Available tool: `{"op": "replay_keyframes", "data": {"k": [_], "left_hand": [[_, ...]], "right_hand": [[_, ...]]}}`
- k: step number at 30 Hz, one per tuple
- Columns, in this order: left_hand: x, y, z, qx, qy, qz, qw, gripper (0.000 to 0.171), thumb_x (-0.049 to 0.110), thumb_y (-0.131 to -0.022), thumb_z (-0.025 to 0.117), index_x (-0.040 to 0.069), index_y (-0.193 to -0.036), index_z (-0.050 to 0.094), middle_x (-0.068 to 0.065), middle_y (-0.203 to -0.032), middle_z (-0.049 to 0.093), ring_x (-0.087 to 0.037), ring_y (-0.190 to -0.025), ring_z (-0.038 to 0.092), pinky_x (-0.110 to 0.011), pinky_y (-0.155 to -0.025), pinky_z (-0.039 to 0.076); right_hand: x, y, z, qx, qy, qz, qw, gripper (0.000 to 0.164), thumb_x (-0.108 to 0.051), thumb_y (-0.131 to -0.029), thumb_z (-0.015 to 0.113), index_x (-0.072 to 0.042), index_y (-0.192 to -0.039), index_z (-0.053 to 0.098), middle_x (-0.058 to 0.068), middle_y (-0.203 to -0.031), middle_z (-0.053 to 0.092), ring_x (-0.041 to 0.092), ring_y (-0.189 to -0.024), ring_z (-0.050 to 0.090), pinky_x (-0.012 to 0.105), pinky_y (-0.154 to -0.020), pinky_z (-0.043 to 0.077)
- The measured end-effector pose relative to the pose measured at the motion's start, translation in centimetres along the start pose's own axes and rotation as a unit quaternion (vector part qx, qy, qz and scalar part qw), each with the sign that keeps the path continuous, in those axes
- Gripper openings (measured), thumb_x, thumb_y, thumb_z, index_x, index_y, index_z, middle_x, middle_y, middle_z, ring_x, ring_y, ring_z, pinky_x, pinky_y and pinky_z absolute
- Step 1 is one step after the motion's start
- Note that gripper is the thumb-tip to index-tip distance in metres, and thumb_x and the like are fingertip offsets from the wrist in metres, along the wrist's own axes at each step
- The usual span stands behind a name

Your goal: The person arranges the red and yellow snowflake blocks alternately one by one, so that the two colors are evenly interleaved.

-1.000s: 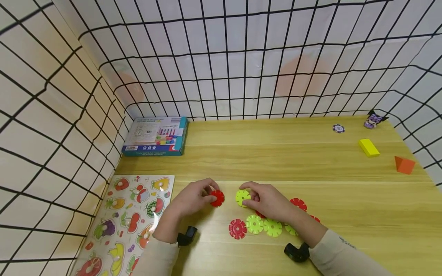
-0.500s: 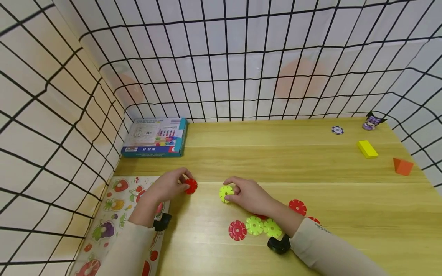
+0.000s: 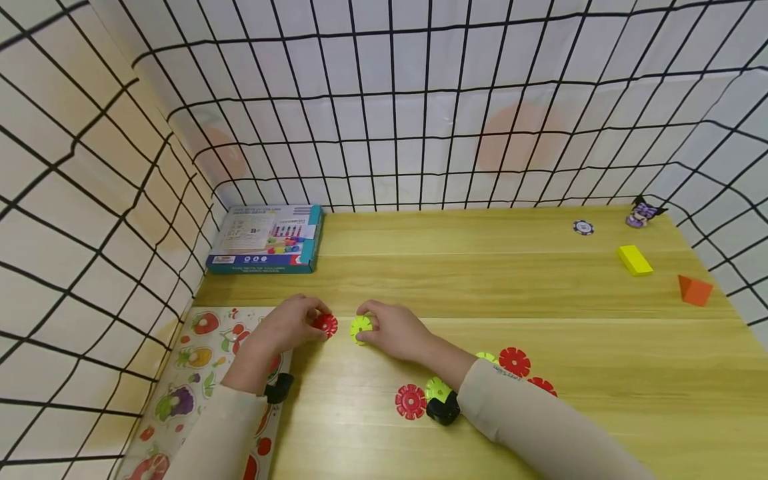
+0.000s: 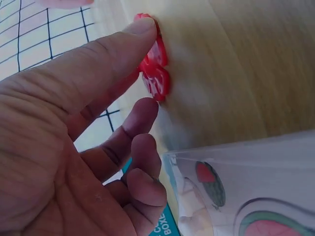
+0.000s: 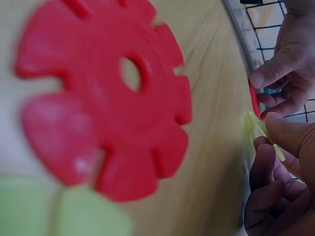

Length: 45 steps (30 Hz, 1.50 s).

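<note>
Two notched discs stand nearly edge to edge above the table (image 3: 540, 287), red disc (image 3: 326, 325) pinched in the left hand (image 3: 288, 325), green disc (image 3: 361, 328) in the right hand (image 3: 393, 329), probably about to be slotted together.

A light wooden table (image 3: 540, 280) with a plank grain fills the lower view. White panels crossed by a black wire grid (image 3: 390, 100) close it in at the back and both sides. Even, soft light falls throughout, with faint orange blotches on the panels.
</note>
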<state>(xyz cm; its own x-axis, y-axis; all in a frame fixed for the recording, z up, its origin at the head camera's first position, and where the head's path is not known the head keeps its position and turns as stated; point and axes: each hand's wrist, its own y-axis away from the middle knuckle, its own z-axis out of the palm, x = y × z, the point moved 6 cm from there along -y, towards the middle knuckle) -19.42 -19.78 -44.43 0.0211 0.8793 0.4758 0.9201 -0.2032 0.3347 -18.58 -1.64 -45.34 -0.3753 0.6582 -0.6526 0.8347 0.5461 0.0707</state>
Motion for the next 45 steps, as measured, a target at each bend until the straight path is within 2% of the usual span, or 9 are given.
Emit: {"op": "replay_keyframes", "data": {"k": [3, 9, 12, 17, 19, 22, 25, 28, 45], "left_hand": [[-0.3, -0.2, 0.1, 0.001, 0.001, 0.001, 1.0, 0.035, 0.022, -0.072, 0.08, 0.022, -0.104, 0.065, -0.002, -0.098, 0.056, -0.02, -0.088, 0.051, -0.037, -0.079, 0.045], [-0.9, -0.6, 0.2, -0.005, 0.02, -0.002, 0.9998, 0.036, 0.023, -0.071, 0.081, 0.025, -0.102, 0.065, 0.0, -0.096, 0.058, -0.02, -0.088, 0.051, -0.034, -0.076, 0.046], [-1.2, -0.8, 0.2, -0.01, 0.031, -0.001, 0.9995, 0.036, 0.024, -0.07, 0.082, 0.024, -0.102, 0.065, 0.001, -0.095, 0.059, -0.02, -0.087, 0.052, -0.033, -0.075, 0.047], [-1.2, -1.1, 0.1, -0.016, 0.027, 0.007, 0.9995, 0.037, 0.026, -0.07, 0.082, 0.025, -0.102, 0.065, 0.002, -0.096, 0.06, -0.019, -0.088, 0.052, -0.034, -0.076, 0.047], [-1.2, -1.1, 0.0, -0.015, 0.024, 0.012, 0.9995, 0.036, 0.027, -0.07, 0.081, 0.025, -0.102, 0.065, 0.002, -0.095, 0.06, -0.019, -0.088, 0.052, -0.035, -0.077, 0.047], [-1.2, -1.1, -0.1, -0.013, 0.018, 0.02, 0.9995, 0.036, 0.028, -0.07, 0.081, 0.024, -0.102, 0.065, 0.002, -0.095, 0.059, -0.019, -0.087, 0.052, -0.035, -0.076, 0.047], [-1.3, -1.1, -0.2, -0.012, 0.018, 0.024, 0.9995, 0.036, 0.028, -0.07, 0.081, 0.024, -0.103, 0.065, 0.002, -0.095, 0.059, -0.019, -0.087, 0.052, -0.035, -0.077, 0.046], [-1.4, -1.1, -0.2, -0.016, 0.019, 0.026, 0.9993, 0.037, 0.027, -0.07, 0.081, 0.024, -0.103, 0.065, 0.002, -0.095, 0.059, -0.019, -0.088, 0.051, -0.035, -0.077, 0.046], [-1.1, -0.6, -0.5, -0.022, 0.014, 0.023, 0.9994, 0.04, 0.028, -0.071, 0.081, 0.024, -0.107, 0.064, 0.002, -0.098, 0.059, -0.019, -0.089, 0.052, -0.035, -0.076, 0.047]], "right_hand": [[-0.1, -0.8, 0.2, -0.004, 0.031, 0.0, 1.0, 0.043, -0.037, -0.083, 0.068, -0.016, -0.119, 0.057, -0.009, -0.068, 0.053, 0.008, -0.059, 0.048, 0.028, -0.061, 0.041], [-0.1, -1.8, 0.6, -0.016, 0.07, 0.013, 0.997, 0.044, -0.043, -0.083, 0.066, -0.018, -0.117, 0.057, -0.007, -0.095, 0.063, 0.011, -0.083, 0.059, 0.031, -0.075, 0.046], [-0.1, -2.0, 0.8, -0.013, 0.085, 0.021, 0.996, 0.043, -0.046, -0.082, 0.065, -0.02, -0.116, 0.057, -0.006, -0.102, 0.064, 0.014, -0.091, 0.06, 0.033, -0.076, 0.046], [0.0, -2.1, 0.8, -0.017, 0.093, 0.021, 0.995, 0.043, -0.049, -0.081, 0.065, -0.022, -0.114, 0.058, -0.007, -0.103, 0.064, 0.015, -0.089, 0.06, 0.033, -0.073, 0.046], [0.1, -2.1, 0.8, -0.03, 0.088, 0.016, 0.996, 0.045, -0.05, -0.08, 0.066, -0.024, -0.116, 0.057, -0.008, -0.098, 0.064, 0.013, -0.084, 0.06, 0.032, -0.072, 0.045], [0.4, -2.1, 0.8, -0.055, 0.069, 0.011, 0.996, 0.047, -0.047, -0.078, 0.069, -0.026, -0.118, 0.056, -0.008, -0.08, 0.063, 0.011, -0.07, 0.057, 0.03, -0.067, 0.044], [0.7, -2.1, 0.9, -0.069, 0.047, 0.015, 0.996, 0.046, -0.043, -0.078, 0.07, -0.028, -0.119, 0.055, -0.007, -0.061, 0.056, 0.011, -0.057, 0.052, 0.029, -0.061, 0.042], [1.0, -2.3, 1.0, -0.067, 0.04, 0.017, 0.997, 0.045, -0.044, -0.078, 0.069, -0.029, -0.118, 0.055, -0.008, -0.059, 0.054, 0.009, -0.055, 0.051, 0.028, -0.059, 0.041], [1.0, -2.1, 0.9, -0.06, 0.056, 0.017, 0.996, 0.046, -0.047, -0.079, 0.068, -0.028, -0.118, 0.054, -0.01, -0.058, 0.054, 0.009, -0.056, 0.051, 0.028, -0.063, 0.041]]}}
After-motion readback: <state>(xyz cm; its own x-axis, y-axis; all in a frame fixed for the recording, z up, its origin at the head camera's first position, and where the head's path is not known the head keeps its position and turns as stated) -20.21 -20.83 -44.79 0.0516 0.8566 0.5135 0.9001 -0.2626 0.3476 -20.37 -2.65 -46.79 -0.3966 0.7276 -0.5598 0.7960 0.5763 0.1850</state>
